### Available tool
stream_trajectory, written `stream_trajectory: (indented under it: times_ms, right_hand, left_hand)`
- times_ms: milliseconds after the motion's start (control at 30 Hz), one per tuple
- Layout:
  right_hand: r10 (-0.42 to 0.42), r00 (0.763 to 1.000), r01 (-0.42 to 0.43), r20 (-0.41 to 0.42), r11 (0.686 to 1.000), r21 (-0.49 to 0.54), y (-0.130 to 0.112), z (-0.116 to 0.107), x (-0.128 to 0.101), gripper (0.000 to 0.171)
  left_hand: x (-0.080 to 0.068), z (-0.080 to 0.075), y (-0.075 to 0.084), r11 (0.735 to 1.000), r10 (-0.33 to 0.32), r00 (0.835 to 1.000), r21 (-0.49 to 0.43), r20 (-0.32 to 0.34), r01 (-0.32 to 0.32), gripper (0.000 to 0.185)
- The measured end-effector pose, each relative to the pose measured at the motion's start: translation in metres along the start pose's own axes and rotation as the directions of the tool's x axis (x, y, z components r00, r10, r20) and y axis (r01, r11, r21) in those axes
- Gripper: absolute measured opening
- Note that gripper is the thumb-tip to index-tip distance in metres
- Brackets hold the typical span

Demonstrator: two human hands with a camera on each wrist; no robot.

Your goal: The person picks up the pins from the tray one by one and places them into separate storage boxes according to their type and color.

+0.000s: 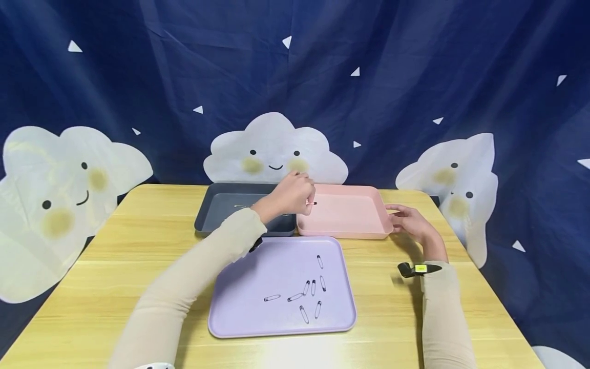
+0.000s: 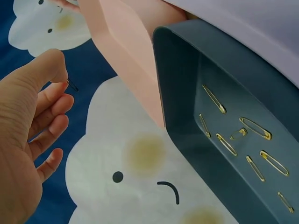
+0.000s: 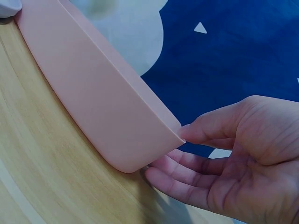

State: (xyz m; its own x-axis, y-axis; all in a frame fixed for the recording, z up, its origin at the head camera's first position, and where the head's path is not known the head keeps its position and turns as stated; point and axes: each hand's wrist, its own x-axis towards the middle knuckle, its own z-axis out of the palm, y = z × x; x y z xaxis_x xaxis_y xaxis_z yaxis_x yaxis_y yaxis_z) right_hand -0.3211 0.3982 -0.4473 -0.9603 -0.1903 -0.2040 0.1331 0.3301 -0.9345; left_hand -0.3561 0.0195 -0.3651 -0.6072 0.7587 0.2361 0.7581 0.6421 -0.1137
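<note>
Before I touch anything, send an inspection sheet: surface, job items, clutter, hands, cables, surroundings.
Surface: table, wood-grain top.
Job items: lilac tray nearest the person, eight dark pins lying loose in it; grey tray behind, several gold pins in it; pink tray at grey tray's right.
Clutter: nothing seen.
Left hand: pinches a black pin near pink tray's left end.
Right hand: holds pink tray's right end, thumb at rim.
Cables: nothing seen.
Surroundings: blue curtain with white clouds, behind table.

Head overview, wrists near, pink tray (image 1: 345,212) shared
</note>
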Motion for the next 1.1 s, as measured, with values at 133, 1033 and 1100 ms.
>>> stream_trajectory:
  times_ms: [133,1033,1100]
  right_hand:
    - [0.004,1.000,-0.004,-0.007,1.000,0.009,-0.001,0.001,-0.001,0.058]
    - [0.010,1.000,-0.010,-0.012,1.000,0.009,0.002,-0.001,0.000,0.053]
    - [0.004,1.000,-0.004,-0.013,1.000,0.009,0.002,-0.001,0.000,0.053]
  left_hand:
    - [0.010,0.008,-0.002,1.000,-0.021,1.000,-0.007,0.004,0.021,0.006]
    - [0.032,0.056,-0.004,0.997,-0.075,0.995,-0.021,0.073,0.076,0.008]
    - [0.034,0.059,-0.004,0.997,-0.075,0.995,-0.012,0.068,0.076,0.008]
